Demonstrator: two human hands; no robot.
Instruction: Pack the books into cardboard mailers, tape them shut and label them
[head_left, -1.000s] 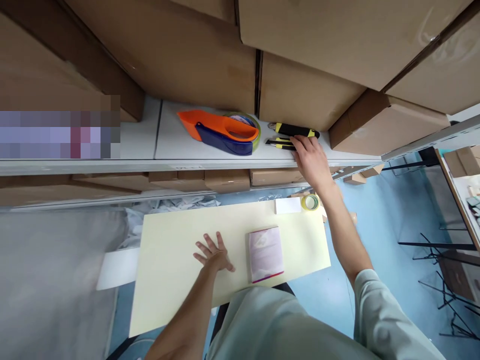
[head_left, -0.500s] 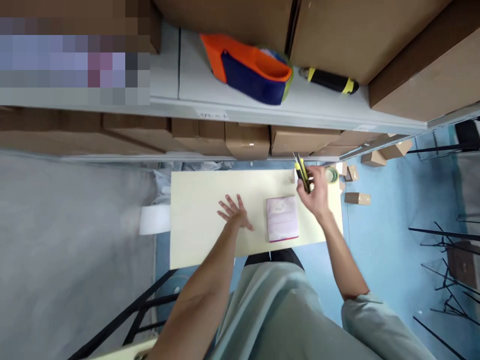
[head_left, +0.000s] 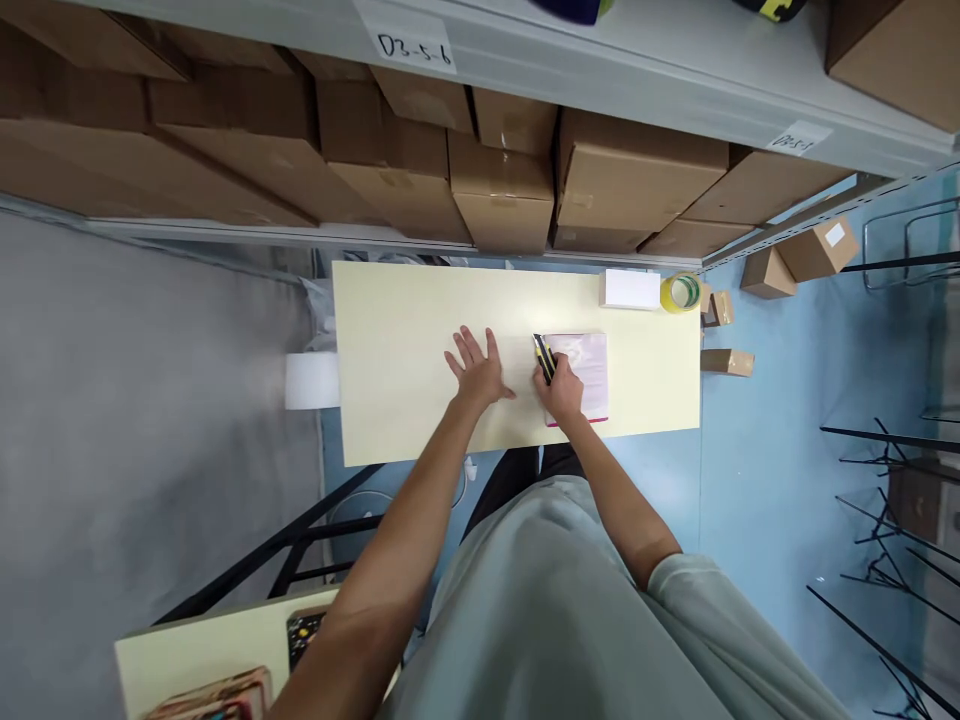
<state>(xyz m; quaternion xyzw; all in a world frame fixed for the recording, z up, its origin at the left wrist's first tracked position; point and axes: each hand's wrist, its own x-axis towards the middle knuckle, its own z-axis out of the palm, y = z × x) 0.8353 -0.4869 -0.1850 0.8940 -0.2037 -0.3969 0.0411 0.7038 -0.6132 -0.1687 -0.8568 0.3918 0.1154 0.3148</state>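
Note:
My right hand [head_left: 564, 391] is closed around a black and yellow utility knife [head_left: 544, 358], its tip pointing away from me. The hand lies over the left part of a flat, pale pinkish packet [head_left: 589, 365] with a red strip along its near edge. Whether the blade touches the packet I cannot tell. Fingers spread, my left hand [head_left: 480, 373] rests on the cream tabletop [head_left: 397, 350], a little left of the packet, holding nothing.
At the table's far right stand a white box [head_left: 630, 289] and a yellow-green tape roll [head_left: 681, 292]. Shelves with cartons [head_left: 502, 190] run along the far side. Small cartons [head_left: 727, 362] lie on the blue floor to the right. A second table [head_left: 187, 640] is at lower left.
My right hand has moved left with the knife, from beside the packet's far right corner onto its left part. My left hand stays spread on the table. The view has tilted down.

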